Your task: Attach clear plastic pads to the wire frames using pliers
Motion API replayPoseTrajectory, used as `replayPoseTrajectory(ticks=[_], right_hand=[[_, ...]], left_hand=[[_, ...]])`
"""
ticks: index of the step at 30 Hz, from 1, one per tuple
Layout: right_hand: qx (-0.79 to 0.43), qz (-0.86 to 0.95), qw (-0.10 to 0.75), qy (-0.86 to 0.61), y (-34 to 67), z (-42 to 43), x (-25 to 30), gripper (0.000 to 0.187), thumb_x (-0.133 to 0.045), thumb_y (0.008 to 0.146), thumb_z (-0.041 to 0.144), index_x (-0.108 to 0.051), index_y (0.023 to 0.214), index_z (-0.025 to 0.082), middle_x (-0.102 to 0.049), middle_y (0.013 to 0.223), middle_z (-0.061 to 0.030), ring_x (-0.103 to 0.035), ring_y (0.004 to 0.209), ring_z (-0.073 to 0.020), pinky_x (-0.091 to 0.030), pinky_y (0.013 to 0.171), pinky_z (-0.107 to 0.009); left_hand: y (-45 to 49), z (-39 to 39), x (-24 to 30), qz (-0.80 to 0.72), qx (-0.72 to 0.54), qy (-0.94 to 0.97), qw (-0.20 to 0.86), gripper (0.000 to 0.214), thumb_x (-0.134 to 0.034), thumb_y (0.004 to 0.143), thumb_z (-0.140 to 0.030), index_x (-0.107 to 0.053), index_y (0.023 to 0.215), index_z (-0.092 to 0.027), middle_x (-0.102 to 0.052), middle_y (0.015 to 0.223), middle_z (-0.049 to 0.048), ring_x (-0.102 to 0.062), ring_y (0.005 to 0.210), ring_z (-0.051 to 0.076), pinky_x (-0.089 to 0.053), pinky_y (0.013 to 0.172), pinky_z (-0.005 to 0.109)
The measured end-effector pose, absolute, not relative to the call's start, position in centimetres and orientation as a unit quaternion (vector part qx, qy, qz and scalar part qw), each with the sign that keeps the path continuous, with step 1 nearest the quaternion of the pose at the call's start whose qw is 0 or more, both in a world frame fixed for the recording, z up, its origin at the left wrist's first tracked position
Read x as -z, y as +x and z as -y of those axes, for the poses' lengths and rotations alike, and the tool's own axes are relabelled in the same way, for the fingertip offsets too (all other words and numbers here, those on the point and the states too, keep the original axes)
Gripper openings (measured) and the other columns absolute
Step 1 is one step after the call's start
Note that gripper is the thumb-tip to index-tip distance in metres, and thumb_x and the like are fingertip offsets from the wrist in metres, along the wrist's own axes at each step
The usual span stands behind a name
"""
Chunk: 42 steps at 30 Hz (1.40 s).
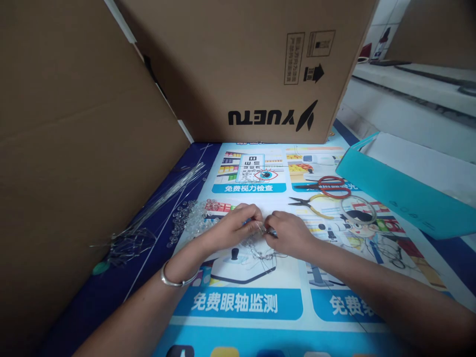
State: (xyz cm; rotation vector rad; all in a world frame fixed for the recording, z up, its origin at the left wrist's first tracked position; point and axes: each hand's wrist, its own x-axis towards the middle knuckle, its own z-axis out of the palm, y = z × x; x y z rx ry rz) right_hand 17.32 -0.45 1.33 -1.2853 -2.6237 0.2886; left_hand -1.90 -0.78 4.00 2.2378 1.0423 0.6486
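Note:
Close together over the printed mat, my left hand (238, 227) and my right hand (289, 233) both pinch a beaded wire (262, 253). Its thin wires and clear beads hang below my fingertips onto the mat. The exact spot between the fingers is small and partly hidden. A silver bangle (174, 282) circles my left wrist. Left of that hand lies a spread of clear beads (193, 218). Beyond my right hand are yellow-handled pliers (314, 204) and red-handled scissors (329, 187).
A large cardboard box (238, 64) walls off the back, with another cardboard panel (74, 124) on the left. A bundle of thin wires (167, 198) lies beside that panel. A ring-shaped coil (359, 210) and a teal box (405, 193) are at right. The printed mat (260, 325) covers the table.

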Motion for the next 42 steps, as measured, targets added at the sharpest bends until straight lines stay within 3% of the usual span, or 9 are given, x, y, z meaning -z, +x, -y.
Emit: replayPoseTrajectory(ticks=[4, 9, 20, 26, 35, 42], right_hand=[[-0.103, 0.89, 0.112, -0.431, 17.37, 0.5, -1.1, 0.015, -0.051, 0.078, 0.031, -0.057, 0.086, 0.02, -0.057, 0.084, -0.0025, -0.053, 0.082, -0.0166, -0.036, 0.07, -0.027], [-0.119, 0.892, 0.119, -0.42, 17.48, 0.35, -0.88, 0.016, -0.051, 0.078, 0.032, -0.057, 0.086, 0.019, -0.057, 0.083, -0.0024, -0.052, 0.082, -0.0157, -0.036, 0.071, -0.026], [-0.116, 0.893, 0.128, -0.415, 17.54, 0.3, -0.73, 0.015, -0.05, 0.078, 0.03, -0.056, 0.086, 0.019, -0.056, 0.085, -0.003, -0.051, 0.085, -0.0166, -0.037, 0.072, -0.026], [-0.111, 0.896, 0.093, -0.42, 17.21, 0.23, -1.21, 0.016, -0.047, 0.078, 0.029, -0.056, 0.086, 0.018, -0.055, 0.086, -0.005, -0.051, 0.084, -0.018, -0.037, 0.07, -0.027], [-0.114, 0.896, 0.091, -0.42, 17.08, 0.2, -1.48, 0.015, -0.046, 0.078, 0.028, -0.056, 0.087, 0.02, -0.056, 0.084, -0.0041, -0.051, 0.083, -0.0187, -0.036, 0.067, -0.027], [-0.189, 0.885, 0.123, -0.408, 17.17, -0.31, -1.12, 0.021, -0.047, 0.077, 0.019, -0.059, 0.093, 0.025, -0.057, 0.085, -0.0005, -0.053, 0.084, -0.0148, -0.035, 0.067, -0.023]], left_hand=[[-2.15, 0.63, -3.82, -0.373, -0.193, 0.885, 0.202, 0.013, -0.043, 0.083, -0.014, -0.055, 0.085, -0.019, -0.058, 0.079, 0.0016, -0.05, 0.083, 0.014, -0.038, 0.081, 0.03], [-1.86, 0.74, -3.63, -0.341, -0.166, 0.913, 0.148, 0.017, -0.042, 0.082, -0.009, -0.056, 0.085, -0.018, -0.059, 0.073, -0.0027, -0.05, 0.069, 0.01, -0.032, 0.092, 0.035], [-1.96, 0.37, -3.05, -0.33, -0.167, 0.922, 0.117, 0.014, -0.045, 0.08, -0.009, -0.057, 0.077, -0.017, -0.059, 0.069, -0.0006, -0.052, 0.071, 0.011, -0.038, 0.075, 0.029], [-1.84, 0.6, -3.47, -0.321, -0.147, 0.932, 0.086, 0.016, -0.045, 0.081, -0.011, -0.054, 0.069, -0.015, -0.055, 0.065, -0.0001, -0.05, 0.068, 0.011, -0.039, 0.07, 0.027], [-1.68, 0.71, -3.64, -0.331, -0.13, 0.931, 0.077, 0.014, -0.045, 0.081, -0.011, -0.057, 0.076, -0.017, -0.058, 0.072, 0.0004, -0.052, 0.072, 0.013, -0.038, 0.072, 0.028], [-1.96, 0.75, -3.94, -0.334, -0.154, 0.922, 0.123, 0.015, -0.046, 0.079, -0.009, -0.058, 0.077, -0.017, -0.059, 0.07, 0.0001, -0.054, 0.071, 0.012, -0.04, 0.072, 0.027]])
